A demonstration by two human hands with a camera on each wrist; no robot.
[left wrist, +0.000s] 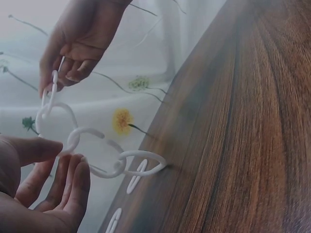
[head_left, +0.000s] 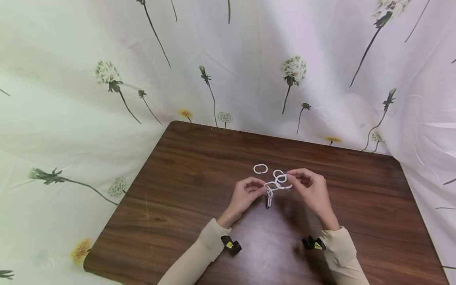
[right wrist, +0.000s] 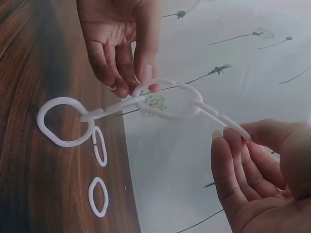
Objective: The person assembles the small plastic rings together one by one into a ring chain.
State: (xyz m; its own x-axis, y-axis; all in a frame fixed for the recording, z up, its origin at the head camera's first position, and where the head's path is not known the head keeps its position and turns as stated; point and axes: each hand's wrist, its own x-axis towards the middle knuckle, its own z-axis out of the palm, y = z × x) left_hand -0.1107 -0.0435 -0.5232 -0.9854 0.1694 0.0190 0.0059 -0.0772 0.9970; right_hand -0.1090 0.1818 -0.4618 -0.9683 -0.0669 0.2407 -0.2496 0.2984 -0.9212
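A short chain of white plastic links [right wrist: 170, 116] stretches between my two hands above the table. The thumb and fingertips of my left hand [head_left: 246, 194] pinch one of its links, and further joined links dangle from there, ending in a hanging link [right wrist: 65, 143]. At the chain's other end, my right hand [head_left: 313, 190] pinches the end link [right wrist: 210, 119] between thumb and fingers. The links show small gaps in their sides. Beyond the hands, a loose oval link [head_left: 260, 164] lies on the table, and a second loose link [right wrist: 104, 149] lies near it.
The dark wood-grain table [head_left: 185, 170] has rounded corners. Behind it and along its sides hangs a pale cloth [head_left: 249, 79] printed with dandelions. Each wrist carries a black strap device [head_left: 231, 245] over a beige sleeve [head_left: 213, 239].
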